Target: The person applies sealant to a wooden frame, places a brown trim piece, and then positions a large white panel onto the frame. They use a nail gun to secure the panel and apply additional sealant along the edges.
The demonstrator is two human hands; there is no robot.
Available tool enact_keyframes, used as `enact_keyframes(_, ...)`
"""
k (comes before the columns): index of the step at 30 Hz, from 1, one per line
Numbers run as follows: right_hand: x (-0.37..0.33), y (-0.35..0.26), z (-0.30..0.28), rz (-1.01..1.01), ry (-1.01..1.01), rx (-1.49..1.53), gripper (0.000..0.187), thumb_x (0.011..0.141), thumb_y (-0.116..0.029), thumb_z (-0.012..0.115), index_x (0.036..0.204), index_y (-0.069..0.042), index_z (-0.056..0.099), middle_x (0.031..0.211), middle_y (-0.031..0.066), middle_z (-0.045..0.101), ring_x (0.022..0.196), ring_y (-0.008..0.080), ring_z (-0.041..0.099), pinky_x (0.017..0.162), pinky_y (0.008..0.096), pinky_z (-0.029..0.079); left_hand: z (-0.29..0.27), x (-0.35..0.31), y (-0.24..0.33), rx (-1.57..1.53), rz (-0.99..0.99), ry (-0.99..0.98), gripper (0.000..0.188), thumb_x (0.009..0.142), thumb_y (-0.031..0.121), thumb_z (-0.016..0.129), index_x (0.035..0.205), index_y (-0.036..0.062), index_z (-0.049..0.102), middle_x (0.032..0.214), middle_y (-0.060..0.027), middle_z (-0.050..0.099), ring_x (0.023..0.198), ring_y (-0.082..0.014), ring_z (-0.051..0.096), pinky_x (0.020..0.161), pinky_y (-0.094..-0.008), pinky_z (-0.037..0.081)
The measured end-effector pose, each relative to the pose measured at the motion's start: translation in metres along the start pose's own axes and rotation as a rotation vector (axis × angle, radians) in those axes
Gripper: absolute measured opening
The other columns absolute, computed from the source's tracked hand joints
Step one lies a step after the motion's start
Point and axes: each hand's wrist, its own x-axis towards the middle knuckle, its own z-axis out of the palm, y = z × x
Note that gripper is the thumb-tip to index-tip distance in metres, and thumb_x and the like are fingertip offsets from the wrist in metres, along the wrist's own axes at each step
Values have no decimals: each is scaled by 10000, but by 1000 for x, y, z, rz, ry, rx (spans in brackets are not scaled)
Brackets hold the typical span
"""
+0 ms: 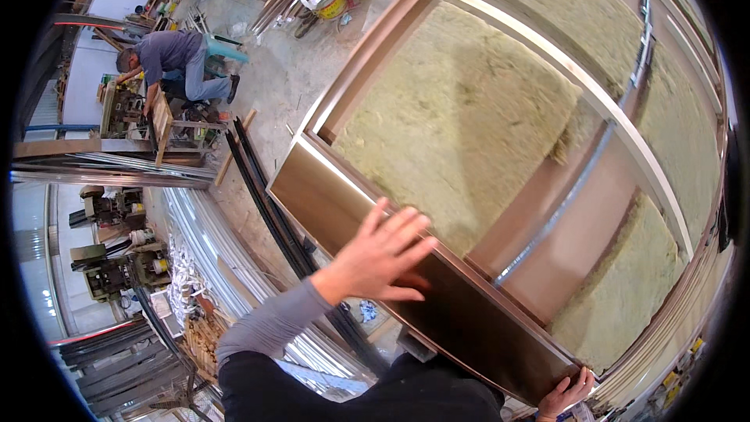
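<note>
A large brown metal door panel (336, 202) lies in front of me with its inner side up. Pads of yellow-green mineral wool (437, 117) fill parts of it between pale metal strips. My left hand (383, 254) is over the panel's near edge, fingers spread and slightly blurred; whether it touches the metal I cannot tell. At the near right corner, my right hand (566, 396) has its fingers bent over the edge, its thumb side partly hidden. A shiny ribbed metal strip (558, 219) runs across the panel between two wool pads.
Long black bars (266, 203) and silvery metal profiles (211, 227) lie on the floor to my left. Beyond them, a person (176, 66) bends over a machine. Buckets (332, 6) stand at the far side. Other machines (117, 273) are at the left.
</note>
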Motion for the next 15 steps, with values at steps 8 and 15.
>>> enact_keyframes(8,31,-30,-10,-24,-123,-93,502,1075,-449,575,1281,2,650,1274,233,647,1176,461,572,1045,619,448,-55,-15,-77,-32,169,-651,1087,802,762,691,1718,354,270,1784,-219,161,1645,-478,103,1294,-708,-11)
enact_keyframes(15,21,-9,-11,-11,-188,-13,614,1054,-516,581,1363,13,623,1339,282,576,1223,463,544,1048,616,453,3,-36,-88,60,214,-90,653,1054,264,657,1648,311,390,1643,-120,438,1480,-337,449,1242,-528,323)
